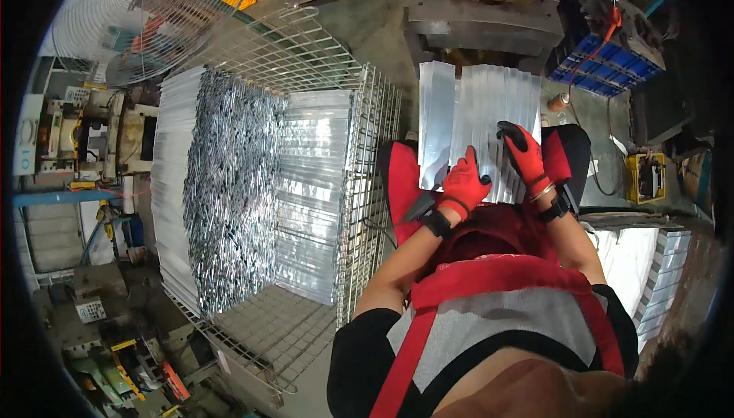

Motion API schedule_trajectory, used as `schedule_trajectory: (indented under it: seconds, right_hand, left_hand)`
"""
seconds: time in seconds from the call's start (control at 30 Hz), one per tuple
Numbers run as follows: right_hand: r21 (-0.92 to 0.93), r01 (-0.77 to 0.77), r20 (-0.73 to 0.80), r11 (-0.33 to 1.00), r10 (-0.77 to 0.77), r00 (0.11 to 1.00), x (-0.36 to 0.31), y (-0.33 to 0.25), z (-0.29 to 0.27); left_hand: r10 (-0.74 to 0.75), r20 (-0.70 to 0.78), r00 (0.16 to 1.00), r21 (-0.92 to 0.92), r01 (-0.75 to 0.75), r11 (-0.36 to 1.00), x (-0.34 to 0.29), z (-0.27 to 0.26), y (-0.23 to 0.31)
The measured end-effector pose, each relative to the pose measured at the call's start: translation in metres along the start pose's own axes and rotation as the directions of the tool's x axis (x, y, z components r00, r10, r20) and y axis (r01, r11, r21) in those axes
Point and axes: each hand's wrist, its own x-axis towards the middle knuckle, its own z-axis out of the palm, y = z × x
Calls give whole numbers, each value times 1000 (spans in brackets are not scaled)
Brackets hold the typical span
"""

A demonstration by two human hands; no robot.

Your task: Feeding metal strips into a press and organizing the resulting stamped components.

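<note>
A batch of shiny ribbed metal strips lies across my lap on a red apron. My left hand, in a red glove, presses flat on the near edge of the strips, beside a separate narrower bundle at the left. My right hand, in a red glove with black fingertips, rests on top of the strips with fingers curled over them. Both wrists wear black bands.
A wire mesh cage at my left holds tall stacks of the same metal strips. A press machine stands ahead. A fan is at the upper left, blue trays at the upper right, more stacked sheets at right.
</note>
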Motion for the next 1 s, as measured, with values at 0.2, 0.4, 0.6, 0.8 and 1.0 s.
schedule_trajectory:
  seconds: [0.2,0.4,0.6,0.8,1.0]
  right_hand:
    - [27,-60,19,998,59,998,-5,7,-5]
    - [200,-64,18,978,62,998,-5,-7,-9]
    - [325,-131,-81,937,165,983,-6,-18,-13]
    - [514,-124,-38,849,167,985,28,-66,-11]
    - [268,-13,-121,963,47,992,89,-33,-31]
  left_hand:
    - [105,-17,994,130,-102,986,-6,4,11]
    - [43,60,997,32,-45,998,-7,0,1]
    - [-30,137,990,-843,132,522,-28,-36,1]
    - [332,-288,898,-839,-404,364,-7,-48,27]
    - [187,449,873,-893,440,89,59,-37,50]
